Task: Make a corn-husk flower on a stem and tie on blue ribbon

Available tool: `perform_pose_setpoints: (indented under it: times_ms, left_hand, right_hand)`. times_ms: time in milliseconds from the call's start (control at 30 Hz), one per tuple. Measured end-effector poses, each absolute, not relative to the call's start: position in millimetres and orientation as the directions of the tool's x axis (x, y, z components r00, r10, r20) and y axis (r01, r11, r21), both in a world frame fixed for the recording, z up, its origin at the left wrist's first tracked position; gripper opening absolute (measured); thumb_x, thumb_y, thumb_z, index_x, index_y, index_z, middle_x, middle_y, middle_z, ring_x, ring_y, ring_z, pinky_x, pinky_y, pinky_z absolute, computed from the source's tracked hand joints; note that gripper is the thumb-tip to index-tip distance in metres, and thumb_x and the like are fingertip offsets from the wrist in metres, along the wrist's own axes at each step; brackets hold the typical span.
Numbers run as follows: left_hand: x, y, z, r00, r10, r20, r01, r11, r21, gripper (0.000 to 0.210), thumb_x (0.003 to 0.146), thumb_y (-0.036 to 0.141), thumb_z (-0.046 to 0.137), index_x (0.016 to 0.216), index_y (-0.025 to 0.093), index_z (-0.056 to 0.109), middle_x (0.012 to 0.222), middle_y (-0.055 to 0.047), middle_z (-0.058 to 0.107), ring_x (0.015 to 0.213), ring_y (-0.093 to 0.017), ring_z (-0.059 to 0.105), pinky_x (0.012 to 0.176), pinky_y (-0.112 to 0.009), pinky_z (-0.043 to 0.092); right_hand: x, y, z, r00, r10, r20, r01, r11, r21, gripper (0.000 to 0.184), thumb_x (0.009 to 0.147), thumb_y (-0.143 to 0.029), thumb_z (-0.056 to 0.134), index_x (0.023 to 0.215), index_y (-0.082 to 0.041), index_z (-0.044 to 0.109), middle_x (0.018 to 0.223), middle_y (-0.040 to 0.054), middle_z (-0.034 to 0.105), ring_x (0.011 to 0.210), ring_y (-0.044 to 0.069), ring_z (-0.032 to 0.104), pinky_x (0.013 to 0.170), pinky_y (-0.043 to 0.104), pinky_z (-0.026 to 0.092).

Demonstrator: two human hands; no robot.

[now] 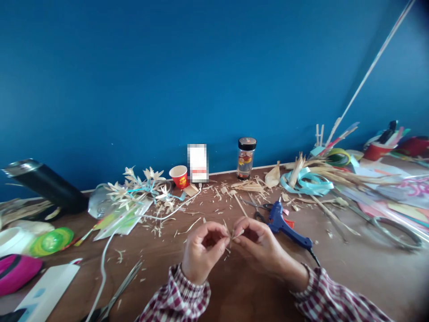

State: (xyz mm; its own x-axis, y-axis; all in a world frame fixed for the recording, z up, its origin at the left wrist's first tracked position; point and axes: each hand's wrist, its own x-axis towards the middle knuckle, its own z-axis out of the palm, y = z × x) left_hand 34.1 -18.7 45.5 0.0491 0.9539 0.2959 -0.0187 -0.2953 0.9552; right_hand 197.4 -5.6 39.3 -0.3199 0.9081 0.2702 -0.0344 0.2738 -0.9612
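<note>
My left hand (205, 250) and my right hand (259, 245) meet over the middle of the table, thumbs and forefingers pinched. Between the fingertips is a small pale piece of dried husk (232, 237) with thin strips sticking out; both hands grip it, and its full shape is partly hidden. Just right of my right hand lies a blue hot glue gun (284, 223), its nozzle pointing toward the wall. Dark-handled scissors (259, 213) are partly behind my right hand. Pale scraps of husk (223, 192) are scattered beyond my fingers.
White husk flowers on blue stems (147, 185) lie left, near a red paper cup (179, 176). A lidded glass jar (246, 158) stands by the wall. Blue ribbon (306, 182) lies right. Open scissors (120, 286), a white cable (103, 264) and a tilted black bottle (50, 185) are left.
</note>
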Motion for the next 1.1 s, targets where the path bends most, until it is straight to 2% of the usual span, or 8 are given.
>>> perform_pose_setpoints:
  times_ms: [100, 267, 667, 733, 800, 900, 1033, 1100]
  left_hand:
    - [31.8, -19.0, 48.6, 0.118, 0.89, 0.441, 0.136, -0.455, 0.88, 0.006, 0.07, 0.011, 0.061, 0.068, 0.016, 0.061, 0.068, -0.004, 0.06, 0.058, -0.012, 0.055, 0.051, -0.022, 0.043]
    - [32.4, -19.6, 48.7, 0.159, 0.832, 0.531, 0.266, -0.554, 0.789, 0.012, 0.07, 0.006, 0.059, 0.071, 0.016, 0.063, 0.072, -0.005, 0.062, 0.061, -0.013, 0.058, 0.054, -0.022, 0.045]
    - [35.2, -20.0, 42.2, 0.194, 0.909, 0.369, 0.225, -0.407, 0.885, 0.003, 0.071, 0.015, 0.06, 0.072, 0.016, 0.058, 0.078, -0.006, 0.058, 0.059, -0.013, 0.056, 0.05, -0.023, 0.046]
    - [33.9, -20.8, 41.5, 0.166, 0.879, 0.447, 0.298, -0.477, 0.827, 0.009, 0.067, 0.017, 0.066, 0.07, 0.016, 0.057, 0.084, -0.008, 0.059, 0.067, -0.015, 0.057, 0.056, -0.025, 0.048]
    - [33.7, -23.3, 40.4, 0.105, 0.807, 0.581, 0.411, -0.567, 0.714, 0.014, 0.063, 0.018, 0.07, 0.07, 0.017, 0.058, 0.083, -0.007, 0.058, 0.071, -0.017, 0.057, 0.06, -0.027, 0.049]
    - [37.1, -30.8, 38.9, 0.06, 0.702, 0.71, 0.552, -0.616, 0.562, 0.017, 0.064, 0.014, 0.07, 0.076, 0.018, 0.058, 0.074, -0.004, 0.056, 0.067, -0.015, 0.055, 0.06, -0.028, 0.048]
    - [44.8, -41.8, 38.5, -0.027, 0.587, 0.809, 0.641, -0.611, 0.465, 0.031, 0.062, 0.011, 0.072, 0.087, 0.017, 0.055, 0.078, -0.005, 0.056, 0.065, -0.015, 0.054, 0.058, -0.027, 0.047]
    - [48.2, -44.0, 37.9, -0.031, 0.572, 0.819, 0.659, -0.605, 0.447, 0.035, 0.062, 0.01, 0.072, 0.092, 0.017, 0.055, 0.084, -0.007, 0.058, 0.068, -0.015, 0.056, 0.06, -0.027, 0.048]
  right_hand:
    - [197.1, -5.0, 40.4, -0.301, 0.914, 0.272, -0.028, 0.277, -0.96, 0.006, 0.077, -0.021, 0.061, 0.076, -0.018, 0.056, 0.076, 0.0001, 0.054, 0.069, 0.012, 0.051, 0.063, 0.024, 0.042]
    - [197.6, -3.3, 47.0, -0.261, 0.925, 0.277, 0.004, 0.288, -0.958, 0.007, 0.076, -0.021, 0.061, 0.074, -0.018, 0.055, 0.073, 0.0003, 0.054, 0.068, 0.013, 0.05, 0.062, 0.024, 0.043]
    - [199.7, -3.2, 47.2, -0.242, 0.925, 0.292, 0.033, 0.309, -0.951, 0.004, 0.077, -0.02, 0.059, 0.075, -0.019, 0.055, 0.076, 0.0011, 0.057, 0.071, 0.014, 0.055, 0.066, 0.025, 0.045]
    - [199.5, -2.7, 45.7, -0.217, 0.931, 0.295, 0.022, 0.307, -0.952, 0.006, 0.076, -0.021, 0.06, 0.076, -0.019, 0.055, 0.076, 0.001, 0.057, 0.07, 0.014, 0.055, 0.065, 0.026, 0.045]
    - [199.0, -2.4, 43.7, -0.181, 0.935, 0.305, 0.018, 0.314, -0.949, 0.007, 0.076, -0.022, 0.061, 0.076, -0.019, 0.054, 0.075, 0.0009, 0.057, 0.068, 0.013, 0.055, 0.063, 0.025, 0.045]
    - [197.8, -3.5, 42.5, -0.147, 0.931, 0.333, 0.034, 0.342, -0.939, 0.007, 0.075, -0.021, 0.061, 0.078, -0.019, 0.055, 0.075, 0.0007, 0.057, 0.065, 0.012, 0.055, 0.06, 0.024, 0.046]
    - [195.6, -7.1, 45.2, -0.083, 0.922, 0.378, 0.095, 0.385, -0.918, 0.006, 0.076, -0.02, 0.061, 0.078, -0.019, 0.056, 0.075, 0.0009, 0.057, 0.066, 0.012, 0.056, 0.059, 0.023, 0.047]
    - [193.7, -9.0, 45.3, -0.037, 0.921, 0.387, 0.125, 0.389, -0.913, 0.005, 0.076, -0.019, 0.061, 0.078, -0.019, 0.056, 0.073, 0.0004, 0.058, 0.065, 0.012, 0.056, 0.058, 0.023, 0.047]
